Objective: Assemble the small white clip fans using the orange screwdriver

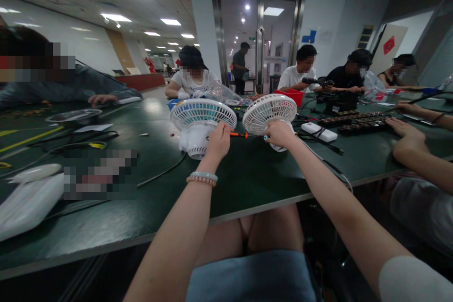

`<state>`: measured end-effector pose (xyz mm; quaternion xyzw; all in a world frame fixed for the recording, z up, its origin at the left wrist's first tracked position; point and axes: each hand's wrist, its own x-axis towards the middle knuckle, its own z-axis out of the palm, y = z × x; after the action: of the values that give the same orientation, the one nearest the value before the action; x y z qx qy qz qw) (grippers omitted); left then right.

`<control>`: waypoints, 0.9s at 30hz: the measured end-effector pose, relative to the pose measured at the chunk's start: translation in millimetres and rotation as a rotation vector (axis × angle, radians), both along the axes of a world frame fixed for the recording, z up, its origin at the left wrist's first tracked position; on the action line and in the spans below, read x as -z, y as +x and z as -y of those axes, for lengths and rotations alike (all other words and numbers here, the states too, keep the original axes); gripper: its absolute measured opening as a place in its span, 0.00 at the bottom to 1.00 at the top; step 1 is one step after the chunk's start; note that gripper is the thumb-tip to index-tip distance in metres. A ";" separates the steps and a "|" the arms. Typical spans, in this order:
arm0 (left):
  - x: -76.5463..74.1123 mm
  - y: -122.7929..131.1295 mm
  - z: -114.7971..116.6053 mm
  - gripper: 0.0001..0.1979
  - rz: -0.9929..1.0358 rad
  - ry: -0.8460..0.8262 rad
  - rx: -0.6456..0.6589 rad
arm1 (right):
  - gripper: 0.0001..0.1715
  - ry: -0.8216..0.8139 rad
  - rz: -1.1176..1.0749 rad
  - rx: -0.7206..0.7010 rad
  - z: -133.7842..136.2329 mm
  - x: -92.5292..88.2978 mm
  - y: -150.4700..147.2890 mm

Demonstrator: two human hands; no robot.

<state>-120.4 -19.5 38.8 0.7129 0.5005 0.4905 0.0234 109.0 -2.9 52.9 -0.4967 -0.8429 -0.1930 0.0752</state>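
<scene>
Two white fans lie side by side on the green table, grilles upward. My left hand (218,140) has its fingers closed around an orange and black screwdriver (239,135), beside the housing of the left fan (194,139). The screwdriver's thin shaft points right, toward my right hand (279,133). That hand is closed at the near side of the right fan (262,112); a small light-blue tip (265,138) shows at its fingers, and what it holds is too small to name. A cable (161,173) runs from the left fan across the table.
A white power strip (319,132) and black cables lie right of the fans on the green table (247,181). A red bin (290,96) stands behind. A person's hands (406,132) rest at the right. White packages (31,198) and a clear tray (73,116) are at the left.
</scene>
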 end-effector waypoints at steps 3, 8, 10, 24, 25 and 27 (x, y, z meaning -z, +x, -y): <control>0.0 0.4 0.1 0.10 0.001 -0.003 0.000 | 0.14 0.002 0.010 -0.003 0.1 -0.3 0.0; 1.4 0.5 0.1 0.09 0.062 0.014 0.014 | 0.15 0.008 0.007 -0.004 0.0 -0.1 -0.3; 2.2 -0.1 0.4 0.07 0.086 0.013 0.014 | 0.15 0.002 0.002 -0.003 0.0 -0.2 -0.3; 5.1 -1.4 -2.3 0.08 0.142 -0.014 0.014 | 0.14 -0.011 -0.006 -0.005 0.1 -0.8 -0.8; 4.9 -1.0 -2.2 0.08 0.147 -0.011 0.015 | 0.14 -0.010 -0.004 -0.007 -0.2 -0.8 -0.7; 4.4 -0.5 -2.0 0.08 0.151 -0.001 0.015 | 0.14 -0.001 -0.001 -0.013 -0.8 -0.6 -0.4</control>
<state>-120.9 -17.5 34.4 0.6775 0.4921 0.5427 0.0652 108.6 -2.1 53.5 -0.4914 -0.8461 -0.1919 0.0764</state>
